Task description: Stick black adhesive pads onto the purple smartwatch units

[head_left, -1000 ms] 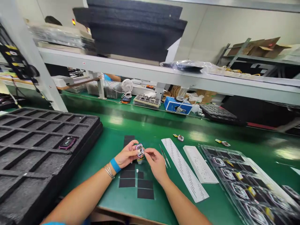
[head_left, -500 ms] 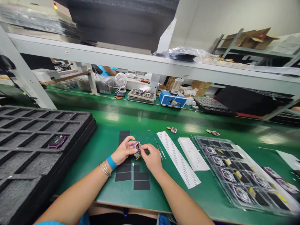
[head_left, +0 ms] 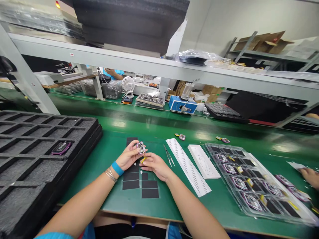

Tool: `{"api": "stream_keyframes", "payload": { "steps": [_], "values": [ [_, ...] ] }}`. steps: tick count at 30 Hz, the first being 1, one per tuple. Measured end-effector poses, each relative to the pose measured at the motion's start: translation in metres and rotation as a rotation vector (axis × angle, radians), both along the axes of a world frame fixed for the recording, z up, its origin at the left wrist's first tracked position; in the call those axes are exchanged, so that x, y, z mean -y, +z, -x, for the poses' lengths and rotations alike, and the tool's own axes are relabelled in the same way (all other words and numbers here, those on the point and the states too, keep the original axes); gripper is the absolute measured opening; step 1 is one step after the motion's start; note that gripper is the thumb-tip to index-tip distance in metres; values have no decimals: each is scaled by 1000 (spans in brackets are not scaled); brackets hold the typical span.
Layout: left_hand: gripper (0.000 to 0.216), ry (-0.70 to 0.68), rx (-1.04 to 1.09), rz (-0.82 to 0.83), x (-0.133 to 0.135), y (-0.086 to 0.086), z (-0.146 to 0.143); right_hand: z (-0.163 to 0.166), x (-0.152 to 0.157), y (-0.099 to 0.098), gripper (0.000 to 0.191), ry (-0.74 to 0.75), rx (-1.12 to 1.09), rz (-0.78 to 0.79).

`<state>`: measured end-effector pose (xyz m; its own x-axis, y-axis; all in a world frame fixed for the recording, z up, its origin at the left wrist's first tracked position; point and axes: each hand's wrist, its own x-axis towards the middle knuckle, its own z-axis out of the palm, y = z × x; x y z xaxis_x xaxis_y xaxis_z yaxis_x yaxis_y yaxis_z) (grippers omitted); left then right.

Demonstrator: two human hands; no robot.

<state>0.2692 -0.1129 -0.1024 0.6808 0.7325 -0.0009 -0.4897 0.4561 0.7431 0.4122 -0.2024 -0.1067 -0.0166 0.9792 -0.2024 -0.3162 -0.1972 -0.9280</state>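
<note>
"Grip on the left hand [head_left: 128, 155], how does it stand?"

"Pinching. Thumb and fingers press around a small purple-framed device [head_left: 141, 148], held just above the counter, with a yellow tab [head_left: 143, 160] hanging beneath it."

"And the right hand [head_left: 156, 166]?"

"Its fingers [head_left: 149, 158] are curled together at the device's 5 o'clock, right beside the tab. Whether they touch it, I can't tell."

"What's around them?"

"Black pads [head_left: 141, 184] lie at 6 o'clock. At 3 o'clock are steel tweezers [head_left: 168, 156], then a white slotted strip [head_left: 188, 167], a white card [head_left: 203, 161] and a clear tray [head_left: 249, 181] of purple-framed units. At 9 o'clock, a black foam tray [head_left: 37, 159] holds one purple unit [head_left: 61, 148]."

"Anything in the way?"

"A grey shelf [head_left: 99, 53] crosses the view at 12 o'clock. A co-worker's hand [head_left: 311, 176] reaches in at 3 o'clock, past the clear tray."

"Surface and room?"

"It's a green counter [head_left: 119, 205]. Beyond the shelf are a desk fan [head_left: 128, 84], a blue box [head_left: 182, 104] and a person in a blue sleeve [head_left: 113, 74]. Cardboard boxes [head_left: 264, 41] sit up at 1 o'clock."
</note>
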Motion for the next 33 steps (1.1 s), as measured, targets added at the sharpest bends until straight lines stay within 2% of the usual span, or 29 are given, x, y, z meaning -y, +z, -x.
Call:
{"api": "stream_keyframes", "payload": {
  "steps": [2,5,8,11,15,19,21,23,27,30,33],
  "values": [
    [46,22,-9,17,-2,2,1,-1,1,1,36,-21,-14,45],
    [43,4,-92,38,-4,3,3,-7,0,4,30,-205,64,-69],
    [38,-110,-213,53,-3,2,2,-13,-1,7,24,-321,340,-296],
    [31,-229,-287,42,3,-1,-2,-12,3,8,20,-339,672,-491],
    [25,-271,-336,-2,12,-1,-7,-6,5,7,18,-371,910,-583],
    [21,-230,-427,-26,14,-2,-11,-8,-1,5,23,-377,895,-544],
    [19,-195,-447,-16,13,-3,-11,-12,-1,6,25,-425,831,-450],
    [18,-173,-440,19,9,-4,-9,-15,4,7,17,-387,856,-345],
    [21,-306,-424,101,1,-3,-1,-7,28,5,12,-84,1117,-247],
    [23,-408,-418,96,-2,-4,3,7,41,0,14,-98,1268,-220],
    [22,-433,-414,72,-2,-6,4,17,43,-1,14,-104,1302,-179]
  ]
}}
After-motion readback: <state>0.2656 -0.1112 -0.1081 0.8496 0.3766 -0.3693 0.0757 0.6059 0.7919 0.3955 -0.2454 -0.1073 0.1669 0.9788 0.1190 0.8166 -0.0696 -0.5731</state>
